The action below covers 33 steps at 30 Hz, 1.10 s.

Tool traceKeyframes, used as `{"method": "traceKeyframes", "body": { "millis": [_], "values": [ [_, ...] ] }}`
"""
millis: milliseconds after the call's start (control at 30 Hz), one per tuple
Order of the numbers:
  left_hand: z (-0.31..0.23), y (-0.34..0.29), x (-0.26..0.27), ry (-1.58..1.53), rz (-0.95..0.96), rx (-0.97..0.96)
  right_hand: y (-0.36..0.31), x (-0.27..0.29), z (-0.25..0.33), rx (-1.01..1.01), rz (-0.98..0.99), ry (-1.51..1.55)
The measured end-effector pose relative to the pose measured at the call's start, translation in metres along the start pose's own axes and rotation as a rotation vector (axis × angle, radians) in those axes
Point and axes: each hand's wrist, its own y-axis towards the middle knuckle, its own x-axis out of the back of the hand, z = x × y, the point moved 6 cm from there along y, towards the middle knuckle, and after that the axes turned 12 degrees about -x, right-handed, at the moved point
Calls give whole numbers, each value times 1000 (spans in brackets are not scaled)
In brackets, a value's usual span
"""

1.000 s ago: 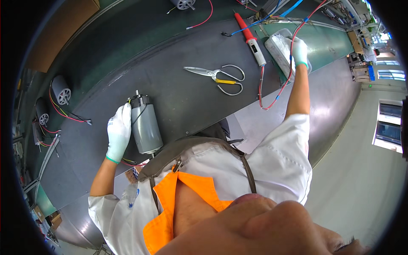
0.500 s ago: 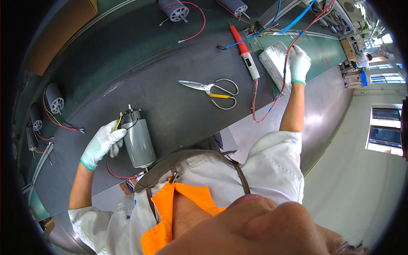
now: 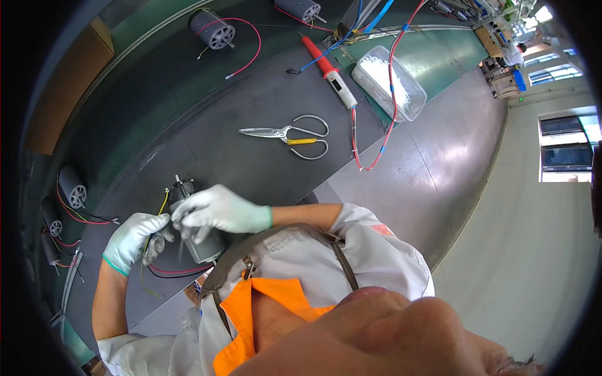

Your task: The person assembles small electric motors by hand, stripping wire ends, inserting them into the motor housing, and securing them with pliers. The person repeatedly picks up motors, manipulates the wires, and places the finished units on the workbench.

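Note:
A grey cylindrical motor (image 3: pixel 204 249) lies on the dark mat close to my body, its black end cap and shaft pointing away. My left hand (image 3: pixel 135 239), in a white glove, is closed at the motor's left side on a yellow-green wire (image 3: pixel 165 202) that runs from the end cap down past the fingers. Over the motor body is my right hand (image 3: pixel 219 210), also gloved, its fingers bent together near the left fingertips. Slight blur and the fingers hide what it pinches. Red and black leads (image 3: pixel 182 271) trail from the motor's near end.
Scissors (image 3: pixel 285 134) lie right of the motor. Beyond them are a red-and-white corded tool (image 3: pixel 332 75) and a clear tray (image 3: pixel 411 111) of thin white pieces. More motors (image 3: pixel 216 34) stand at the back and left (image 3: pixel 74 189). A cardboard box (image 3: pixel 66 88) sits far left.
My right hand has left the white-filled tray and come across to the motor beside my left hand. The view has shifted, so the bench things appear further left.

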Motion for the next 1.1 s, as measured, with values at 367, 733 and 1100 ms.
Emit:
{"method": "traceKeyframes", "body": {
  "millis": [367, 733, 1100],
  "values": [
    [27, -7, -19, -290, -481, -419, 4, -29, 6, 727, -253, -1235],
    [16, 18, -44, -419, -748, -505, 44, 19, 37, 126, -222, -175],
    [7, 22, -45, -442, -711, -609, 50, 22, 51, -150, -116, -409]
  ]
}}
